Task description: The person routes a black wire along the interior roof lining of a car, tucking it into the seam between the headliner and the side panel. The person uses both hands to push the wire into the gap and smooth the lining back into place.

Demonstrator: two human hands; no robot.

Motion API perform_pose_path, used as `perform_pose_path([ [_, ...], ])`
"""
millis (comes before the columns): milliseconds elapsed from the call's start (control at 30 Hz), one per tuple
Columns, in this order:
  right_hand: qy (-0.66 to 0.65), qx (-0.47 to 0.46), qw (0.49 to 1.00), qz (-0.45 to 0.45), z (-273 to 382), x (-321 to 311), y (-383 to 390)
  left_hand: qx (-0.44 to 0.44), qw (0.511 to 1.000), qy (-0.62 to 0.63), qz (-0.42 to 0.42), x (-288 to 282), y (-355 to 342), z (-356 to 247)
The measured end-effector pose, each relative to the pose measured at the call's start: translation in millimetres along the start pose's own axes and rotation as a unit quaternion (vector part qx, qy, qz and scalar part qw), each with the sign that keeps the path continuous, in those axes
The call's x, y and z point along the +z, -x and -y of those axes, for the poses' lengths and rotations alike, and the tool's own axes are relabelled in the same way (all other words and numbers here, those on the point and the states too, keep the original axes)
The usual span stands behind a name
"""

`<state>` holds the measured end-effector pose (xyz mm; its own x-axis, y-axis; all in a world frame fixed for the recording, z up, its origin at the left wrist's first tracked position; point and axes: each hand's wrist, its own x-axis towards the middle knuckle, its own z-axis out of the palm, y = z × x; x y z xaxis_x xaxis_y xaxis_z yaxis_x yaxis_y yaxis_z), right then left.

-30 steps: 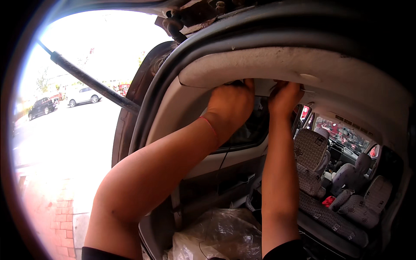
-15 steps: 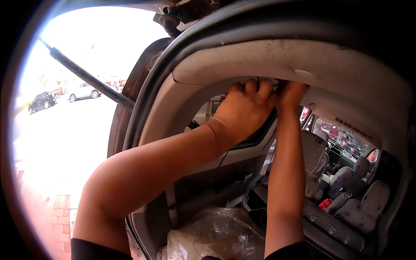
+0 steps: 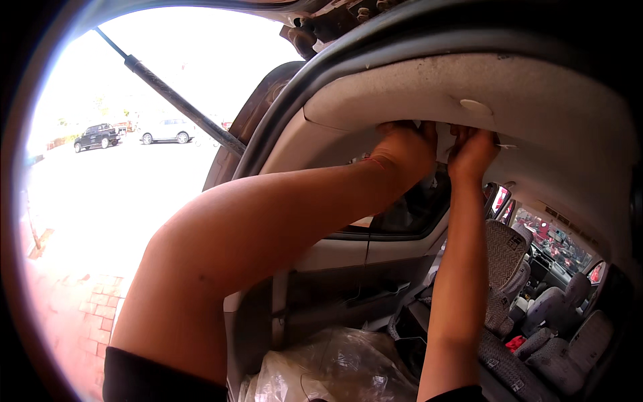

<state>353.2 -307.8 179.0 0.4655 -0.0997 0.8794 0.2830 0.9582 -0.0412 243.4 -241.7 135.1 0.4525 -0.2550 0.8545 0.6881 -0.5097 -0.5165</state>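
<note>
Both my arms are raised into the rear opening of a vehicle. My left hand (image 3: 410, 149), with a red thread at the wrist, has its fingers bent up under the lower edge of the beige upper trim (image 3: 395, 90), where their tips are hidden. My right hand (image 3: 471, 153) is curled just to the right of it, at the same edge; what it holds is hidden. A small thin white piece (image 3: 507, 146) sticks out beside it. A cream oval fitting (image 3: 475, 105) sits on the trim above. Below my hands are a side window (image 3: 418, 210) and a thin hanging wire (image 3: 368, 251).
Patterned seats (image 3: 502, 254) fill the cabin on the right. A crumpled plastic sheet (image 3: 328, 365) lies in the cargo area. A black rubber seal (image 3: 325, 60) borders the opening. A strut (image 3: 174, 97) crosses at left, with two parked cars (image 3: 97, 137) outside on bright paving.
My left hand has shifted right, reaching further under the trim edge, its knuckles less exposed than half a second ago. My right hand stays at the edge. The view has shifted slightly.
</note>
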Motion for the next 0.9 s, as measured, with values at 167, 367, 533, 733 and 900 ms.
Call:
perform_pose_path([
  [167, -0.041, 0.029, 0.998, -0.035, 6.3, 2.7, -4.6, 0.013, 0.999, 0.036, -0.027, -8.2, 25.8, 29.5],
  [367, -0.019, 0.005, 0.999, -0.026, 0.8, 0.5, -8.2, -0.004, 0.987, 0.008, 0.159, -19.4, 6.4, 15.1],
  [533, -0.002, 0.001, 1.000, -0.026, -5.8, 0.5, 3.9, -0.014, 0.989, -0.092, 0.113, -17.0, -1.0, 3.4],
  [733, -0.009, 0.041, 0.999, -0.035, -7.9, 15.9, 22.8, 0.056, 0.994, -0.040, 0.086, -29.4, 8.7, 17.9],
  [900, -0.048, 0.081, 0.996, 0.002, 0.9, 20.4, 33.5, 0.114, 0.993, 0.042, 0.003, -57.4, 35.2, 32.6],
])
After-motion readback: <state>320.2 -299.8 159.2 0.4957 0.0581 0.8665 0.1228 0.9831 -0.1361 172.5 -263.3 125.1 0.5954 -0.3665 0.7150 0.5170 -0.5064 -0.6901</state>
